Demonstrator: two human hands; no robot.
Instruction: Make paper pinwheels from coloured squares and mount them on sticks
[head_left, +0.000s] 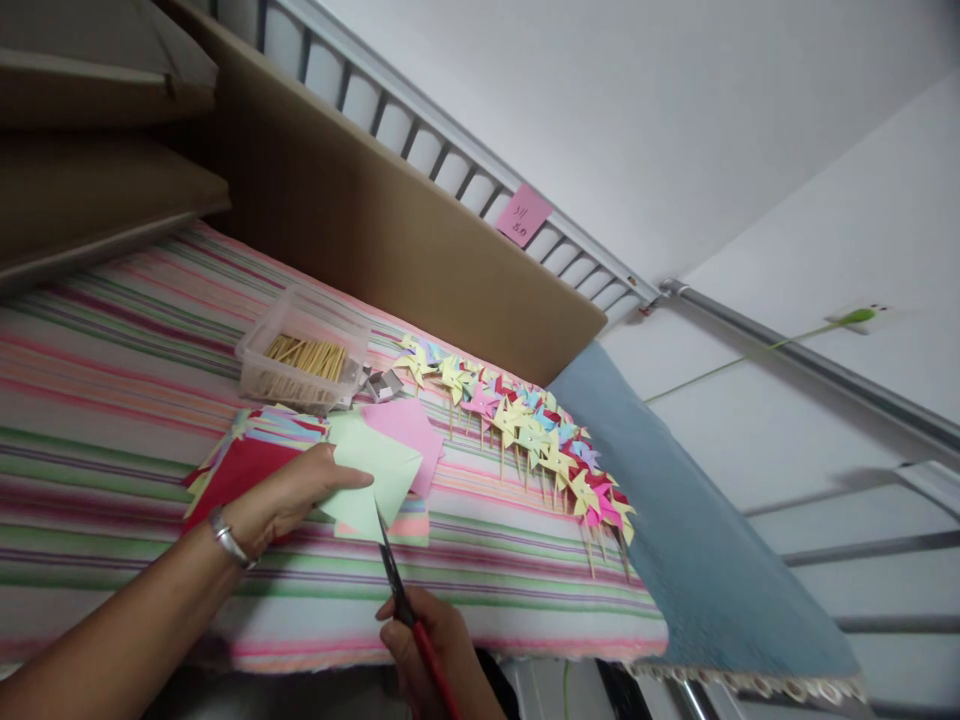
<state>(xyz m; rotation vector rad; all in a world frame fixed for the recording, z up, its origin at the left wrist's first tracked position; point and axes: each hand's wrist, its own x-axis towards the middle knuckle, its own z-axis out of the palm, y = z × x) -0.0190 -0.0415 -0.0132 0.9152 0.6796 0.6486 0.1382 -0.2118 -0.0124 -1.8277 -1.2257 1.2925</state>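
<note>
**Green sheet (379, 462) in left hand (300, 490), scissors (394, 578) in right hand (435, 640)**

Spread beneath papers and box, a striped cloth (487, 565); along its far side, a brown cardboard panel (390, 225). Toward the cloth's right end, a crowded band of paper pinwheels (510, 418) on sticks. Farther left, a clear plastic box (259, 382) of wooden sticks, just beyond a red-topped paper stack (251, 475).

Left hand: narrow, pinching the green sheet at its left side, one digit laid across the top. Right hand: clasped around the red-handled scissors, near the cloth's front edge. Scissors: long axis running up and slightly leftward, blade tips away from the body, at the sheet's near corner; blade gap too small to tell. Green sheet: roughly square, turned diamond-wise, partly over a pink sheet (414, 432).
</note>
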